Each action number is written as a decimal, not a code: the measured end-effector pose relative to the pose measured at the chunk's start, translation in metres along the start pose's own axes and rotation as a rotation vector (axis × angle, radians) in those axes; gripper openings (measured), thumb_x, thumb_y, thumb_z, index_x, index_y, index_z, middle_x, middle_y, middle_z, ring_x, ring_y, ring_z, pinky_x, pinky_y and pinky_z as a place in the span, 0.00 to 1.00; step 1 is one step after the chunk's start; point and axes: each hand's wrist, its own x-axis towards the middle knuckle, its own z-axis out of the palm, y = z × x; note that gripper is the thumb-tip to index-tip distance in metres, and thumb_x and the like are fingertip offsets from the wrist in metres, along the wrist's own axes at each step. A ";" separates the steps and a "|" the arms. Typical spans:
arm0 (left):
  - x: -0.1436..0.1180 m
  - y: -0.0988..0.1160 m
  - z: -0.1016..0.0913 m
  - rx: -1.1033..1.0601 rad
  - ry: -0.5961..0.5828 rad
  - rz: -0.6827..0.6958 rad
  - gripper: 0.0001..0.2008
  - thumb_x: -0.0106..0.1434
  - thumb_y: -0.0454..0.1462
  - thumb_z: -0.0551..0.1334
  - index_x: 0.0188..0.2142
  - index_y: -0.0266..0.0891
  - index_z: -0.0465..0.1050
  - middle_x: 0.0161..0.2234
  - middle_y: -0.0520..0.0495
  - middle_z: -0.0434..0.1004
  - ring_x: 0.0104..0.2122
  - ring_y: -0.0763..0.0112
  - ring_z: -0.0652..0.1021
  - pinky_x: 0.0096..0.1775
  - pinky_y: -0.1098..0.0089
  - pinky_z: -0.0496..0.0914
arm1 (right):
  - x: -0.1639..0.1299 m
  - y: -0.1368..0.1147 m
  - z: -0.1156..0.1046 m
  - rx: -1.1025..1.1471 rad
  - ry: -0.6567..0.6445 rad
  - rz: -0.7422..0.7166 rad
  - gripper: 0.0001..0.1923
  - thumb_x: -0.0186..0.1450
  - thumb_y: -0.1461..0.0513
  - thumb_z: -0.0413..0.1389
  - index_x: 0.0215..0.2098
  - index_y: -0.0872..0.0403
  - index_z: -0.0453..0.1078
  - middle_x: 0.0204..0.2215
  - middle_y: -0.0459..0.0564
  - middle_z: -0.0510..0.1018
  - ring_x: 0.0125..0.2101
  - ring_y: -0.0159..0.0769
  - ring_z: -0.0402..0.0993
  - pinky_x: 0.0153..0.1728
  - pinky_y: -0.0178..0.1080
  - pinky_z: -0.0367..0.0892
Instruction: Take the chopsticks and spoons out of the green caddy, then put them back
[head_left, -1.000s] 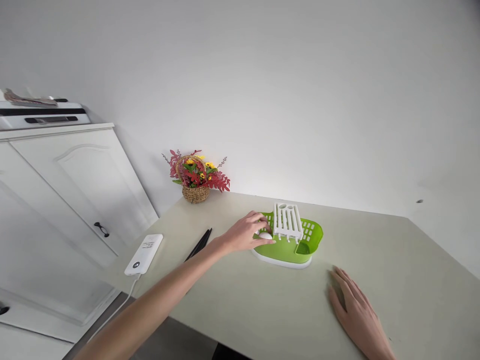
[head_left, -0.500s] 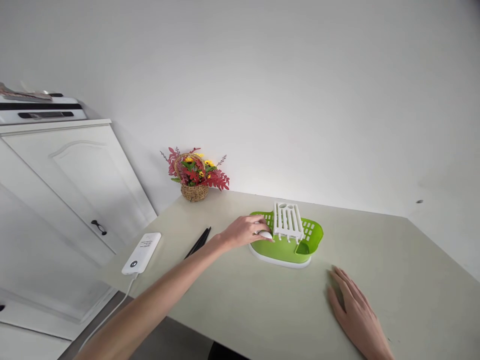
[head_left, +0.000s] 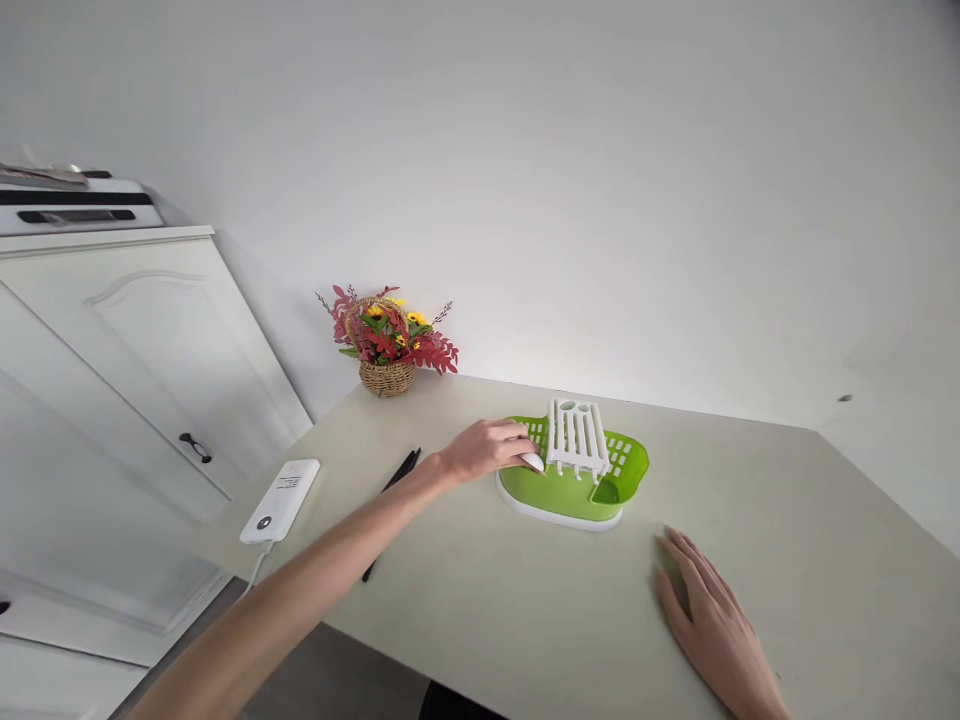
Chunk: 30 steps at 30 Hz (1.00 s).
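The left hand (head_left: 487, 450) closes its fingers on a small white object (head_left: 532, 461) at the left edge of the green drying rack (head_left: 574, 490), which sits mid-worktop (head_left: 525, 600). The right hand (head_left: 712, 620) lies flat and open on the worktop, near the rack's right front.

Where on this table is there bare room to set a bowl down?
Bare table between the green drying rack and the right edge, beyond the right hand. Crowded: left hand at the rack, chopsticks, power bank.
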 end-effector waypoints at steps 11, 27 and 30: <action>0.010 -0.016 -0.014 -0.071 0.265 -0.271 0.14 0.75 0.44 0.58 0.44 0.39 0.80 0.37 0.46 0.81 0.34 0.71 0.79 0.38 0.73 0.70 | 0.000 -0.001 -0.002 -0.009 0.003 -0.001 0.30 0.74 0.48 0.42 0.69 0.49 0.60 0.70 0.49 0.62 0.70 0.47 0.57 0.67 0.56 0.60; 0.026 -0.063 -0.008 -0.104 0.544 -0.920 0.30 0.65 0.58 0.63 0.20 0.36 0.73 0.16 0.54 0.65 0.21 0.75 0.63 0.27 0.71 0.55 | 0.002 0.000 -0.002 0.019 0.029 -0.018 0.29 0.74 0.48 0.42 0.68 0.51 0.62 0.70 0.51 0.64 0.69 0.47 0.57 0.67 0.56 0.59; 0.011 -0.075 -0.008 -0.157 0.584 -1.063 0.28 0.63 0.58 0.63 0.23 0.36 0.77 0.20 0.50 0.74 0.24 0.71 0.71 0.29 0.72 0.60 | 0.002 0.000 -0.002 0.017 0.028 -0.022 0.29 0.74 0.49 0.42 0.67 0.51 0.63 0.69 0.51 0.65 0.69 0.47 0.57 0.68 0.56 0.58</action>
